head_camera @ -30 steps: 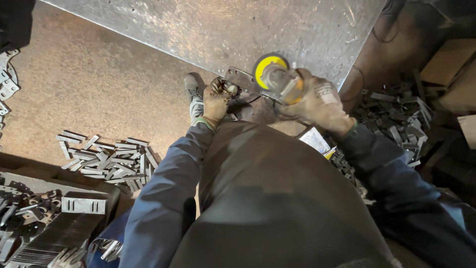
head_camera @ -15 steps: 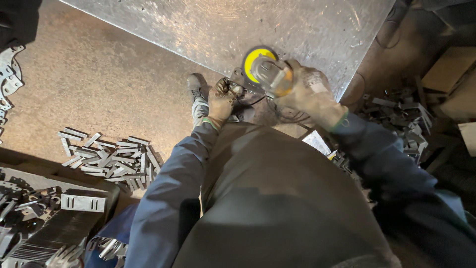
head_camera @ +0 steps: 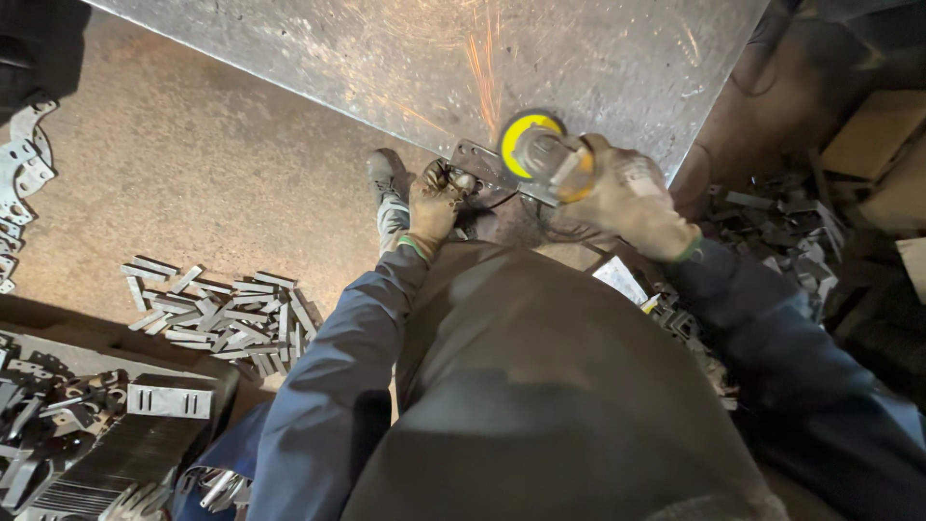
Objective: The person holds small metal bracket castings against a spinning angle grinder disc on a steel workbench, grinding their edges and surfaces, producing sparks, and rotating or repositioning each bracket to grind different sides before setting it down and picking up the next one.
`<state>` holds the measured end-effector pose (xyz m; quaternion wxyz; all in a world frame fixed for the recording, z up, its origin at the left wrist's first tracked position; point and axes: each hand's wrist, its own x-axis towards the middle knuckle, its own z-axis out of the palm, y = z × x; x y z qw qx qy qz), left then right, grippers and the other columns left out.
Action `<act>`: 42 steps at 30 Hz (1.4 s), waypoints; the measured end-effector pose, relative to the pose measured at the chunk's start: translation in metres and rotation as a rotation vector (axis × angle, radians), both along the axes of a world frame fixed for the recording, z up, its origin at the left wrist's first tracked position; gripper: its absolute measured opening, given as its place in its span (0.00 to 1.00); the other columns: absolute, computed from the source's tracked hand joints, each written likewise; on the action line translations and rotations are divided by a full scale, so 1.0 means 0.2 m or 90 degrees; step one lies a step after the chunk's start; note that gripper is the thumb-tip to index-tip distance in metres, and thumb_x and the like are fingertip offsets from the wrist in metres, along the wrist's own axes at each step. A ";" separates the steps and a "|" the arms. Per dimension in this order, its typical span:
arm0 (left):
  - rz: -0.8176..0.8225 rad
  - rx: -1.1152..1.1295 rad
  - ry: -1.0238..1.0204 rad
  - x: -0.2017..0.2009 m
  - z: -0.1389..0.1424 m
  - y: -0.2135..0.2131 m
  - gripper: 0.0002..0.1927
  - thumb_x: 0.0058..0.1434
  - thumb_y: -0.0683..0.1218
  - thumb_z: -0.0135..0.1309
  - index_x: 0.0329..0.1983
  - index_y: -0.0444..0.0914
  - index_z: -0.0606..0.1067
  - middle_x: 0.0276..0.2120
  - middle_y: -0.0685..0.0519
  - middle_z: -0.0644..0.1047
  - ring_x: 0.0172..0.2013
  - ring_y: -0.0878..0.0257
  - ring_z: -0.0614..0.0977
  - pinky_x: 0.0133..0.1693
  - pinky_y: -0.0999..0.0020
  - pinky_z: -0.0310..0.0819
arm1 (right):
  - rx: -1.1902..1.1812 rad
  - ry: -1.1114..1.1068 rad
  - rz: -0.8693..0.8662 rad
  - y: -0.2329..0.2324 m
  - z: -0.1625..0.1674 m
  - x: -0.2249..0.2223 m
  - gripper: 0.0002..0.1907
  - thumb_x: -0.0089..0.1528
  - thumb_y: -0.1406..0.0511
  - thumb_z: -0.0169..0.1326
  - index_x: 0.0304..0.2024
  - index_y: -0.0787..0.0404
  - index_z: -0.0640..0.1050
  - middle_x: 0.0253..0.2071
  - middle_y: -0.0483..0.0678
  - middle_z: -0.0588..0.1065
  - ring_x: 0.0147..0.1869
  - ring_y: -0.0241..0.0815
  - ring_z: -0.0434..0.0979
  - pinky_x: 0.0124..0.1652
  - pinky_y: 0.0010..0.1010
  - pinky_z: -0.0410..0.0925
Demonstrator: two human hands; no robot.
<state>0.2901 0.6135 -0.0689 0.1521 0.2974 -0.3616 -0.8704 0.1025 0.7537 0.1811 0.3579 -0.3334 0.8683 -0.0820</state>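
Note:
My right hand point(head_camera: 632, 205), in a dirty work glove, grips an angle grinder point(head_camera: 540, 154) with a yellow disc guard. The disc rests on a small flat metal bracket point(head_camera: 479, 162) and orange sparks fly up across the large steel sheet point(head_camera: 405, 58). My gloved left hand point(head_camera: 436, 198) holds the near end of that bracket down against the sheet's edge. My shoe point(head_camera: 388, 183) stands on the floor just left of that hand.
A pile of small metal strips point(head_camera: 222, 309) lies on the concrete floor at left. A dark box with slotted metal parts point(head_camera: 87, 425) sits bottom left. More scrap brackets point(head_camera: 781, 222) and cardboard point(head_camera: 873, 135) crowd the right side. Curved metal pieces point(head_camera: 19, 164) lie far left.
The grinder has come down to the left onto the bracket, and sparks have appeared. My left hand has stayed on the bracket.

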 end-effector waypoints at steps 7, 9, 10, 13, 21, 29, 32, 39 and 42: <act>-0.021 -0.155 -0.046 -0.02 -0.02 -0.01 0.12 0.60 0.29 0.55 0.45 0.32 0.74 0.36 0.53 0.79 0.37 0.65 0.81 0.42 0.71 0.78 | 0.064 0.016 0.042 -0.26 -0.14 -0.01 0.49 0.42 0.55 0.71 0.64 0.58 0.66 0.47 0.60 0.78 0.50 0.60 0.80 0.53 0.44 0.71; 0.004 -0.095 -0.004 -0.02 -0.03 0.00 0.14 0.58 0.29 0.50 0.46 0.32 0.74 0.37 0.53 0.79 0.38 0.65 0.81 0.43 0.71 0.78 | 0.047 0.015 0.045 -0.30 -0.17 -0.02 0.53 0.41 0.54 0.72 0.66 0.58 0.65 0.49 0.61 0.76 0.51 0.63 0.78 0.52 0.47 0.69; 0.016 -0.065 0.019 -0.02 -0.03 -0.01 0.16 0.57 0.29 0.48 0.47 0.33 0.74 0.38 0.54 0.78 0.39 0.65 0.81 0.44 0.72 0.77 | 0.021 0.027 0.049 -0.32 -0.19 -0.02 0.56 0.41 0.53 0.73 0.68 0.59 0.63 0.50 0.64 0.75 0.53 0.65 0.76 0.51 0.50 0.68; 0.003 -0.065 0.030 -0.02 -0.03 -0.02 0.13 0.59 0.28 0.49 0.46 0.32 0.73 0.38 0.53 0.79 0.39 0.65 0.81 0.44 0.71 0.78 | -0.019 0.022 0.053 -0.33 -0.19 -0.04 0.53 0.41 0.53 0.73 0.66 0.56 0.66 0.51 0.61 0.75 0.53 0.63 0.76 0.52 0.48 0.68; 0.021 0.038 -0.006 -0.04 0.00 -0.02 0.13 0.58 0.30 0.56 0.46 0.33 0.75 0.37 0.53 0.80 0.38 0.65 0.82 0.42 0.71 0.79 | -0.006 0.022 -0.004 0.00 -0.09 -0.07 0.49 0.43 0.49 0.69 0.64 0.59 0.69 0.48 0.58 0.78 0.52 0.57 0.80 0.52 0.45 0.71; -0.013 -0.151 -0.049 0.05 0.06 0.02 0.11 0.61 0.33 0.57 0.47 0.33 0.77 0.37 0.54 0.79 0.36 0.68 0.78 0.40 0.74 0.73 | -0.076 0.040 -0.112 0.41 -0.23 -0.09 0.51 0.42 0.47 0.71 0.64 0.61 0.72 0.51 0.59 0.78 0.54 0.57 0.80 0.52 0.41 0.71; 0.000 -0.074 -0.087 0.05 0.20 0.07 0.08 0.64 0.34 0.59 0.46 0.32 0.78 0.35 0.54 0.78 0.33 0.68 0.74 0.36 0.73 0.68 | -0.092 0.043 -0.188 0.52 -0.29 -0.08 0.48 0.42 0.51 0.74 0.60 0.65 0.73 0.50 0.56 0.79 0.53 0.49 0.81 0.51 0.38 0.71; -0.084 -0.691 -0.200 -0.20 0.56 -0.12 0.14 0.59 0.43 0.66 0.45 0.36 0.76 0.34 0.50 0.78 0.35 0.59 0.80 0.38 0.64 0.76 | -0.275 -0.096 -0.363 0.76 -0.17 -0.07 0.34 0.46 0.63 0.73 0.54 0.64 0.78 0.47 0.46 0.81 0.49 0.35 0.79 0.49 0.31 0.73; -0.125 -0.856 -0.192 -0.36 0.58 -0.19 0.20 0.57 0.43 0.66 0.51 0.37 0.75 0.37 0.46 0.80 0.38 0.50 0.81 0.41 0.58 0.75 | -0.293 -0.105 -0.442 0.79 -0.11 -0.05 0.33 0.46 0.63 0.73 0.53 0.64 0.77 0.46 0.46 0.80 0.48 0.34 0.78 0.47 0.31 0.74</act>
